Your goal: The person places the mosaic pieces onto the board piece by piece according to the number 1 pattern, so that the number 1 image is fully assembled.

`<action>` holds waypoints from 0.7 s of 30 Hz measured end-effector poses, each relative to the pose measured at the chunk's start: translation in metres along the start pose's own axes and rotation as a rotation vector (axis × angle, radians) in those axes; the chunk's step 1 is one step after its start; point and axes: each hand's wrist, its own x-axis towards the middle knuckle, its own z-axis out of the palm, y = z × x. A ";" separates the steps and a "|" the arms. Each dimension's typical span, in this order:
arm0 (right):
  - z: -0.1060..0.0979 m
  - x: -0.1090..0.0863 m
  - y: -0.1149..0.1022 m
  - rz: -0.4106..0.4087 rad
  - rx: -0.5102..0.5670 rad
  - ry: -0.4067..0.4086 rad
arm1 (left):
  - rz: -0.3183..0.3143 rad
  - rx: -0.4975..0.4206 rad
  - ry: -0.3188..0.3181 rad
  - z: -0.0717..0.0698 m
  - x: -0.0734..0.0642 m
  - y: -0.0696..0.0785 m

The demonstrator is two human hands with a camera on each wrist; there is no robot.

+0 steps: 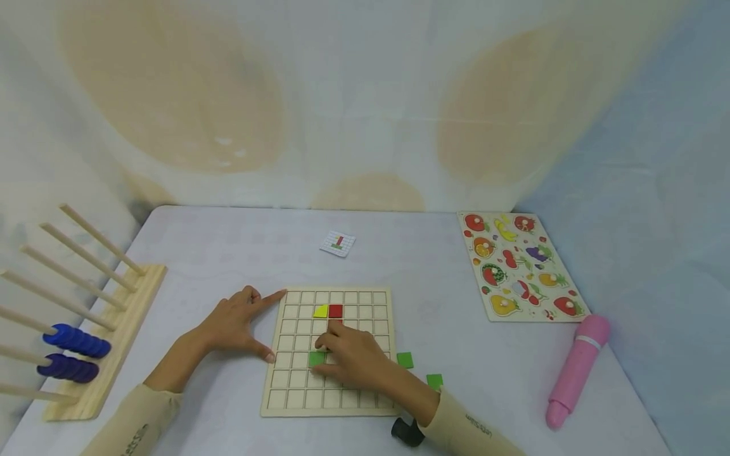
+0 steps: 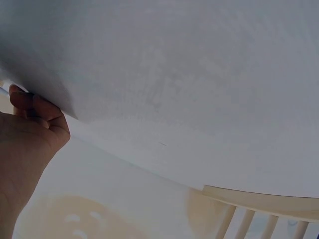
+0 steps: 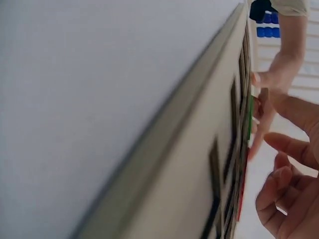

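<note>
A square wooden grid board (image 1: 296,399) lies on the table. Its upper cells hold a yellow tile (image 1: 321,311) with a slanted side and a red tile (image 1: 335,311); lower down sits a green tile (image 1: 316,359). Along the board's left edge my left hand (image 1: 230,320) spreads index finger and thumb, both tips at the rim. My right hand (image 1: 356,358) is over the board, index fingertip at red just below the red tile, thumb beside the green tile. In the right wrist view, no piece shows between that hand's (image 3: 294,184) thumb and index finger.
Two loose green tiles (image 1: 405,360) lie right of the board, near a black object (image 1: 407,432). A small pattern card (image 1: 338,243) is behind it. A pegged wooden stand (image 1: 142,285) with blue rings is at left; a fruit puzzle (image 1: 525,272) and pink cylinder (image 1: 577,373) at right.
</note>
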 end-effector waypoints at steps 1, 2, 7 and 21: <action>-0.002 -0.002 0.000 0.010 0.019 -0.005 | 0.000 0.001 0.001 0.000 0.000 0.000; -0.004 -0.004 0.001 0.016 0.038 -0.010 | 0.000 0.001 0.001 0.000 0.000 0.000; -0.011 -0.016 0.015 0.047 0.160 -0.076 | 0.001 -0.002 0.004 0.000 -0.001 0.001; -0.024 -0.056 0.062 0.102 0.460 -0.039 | 0.004 0.004 0.003 0.000 0.000 0.000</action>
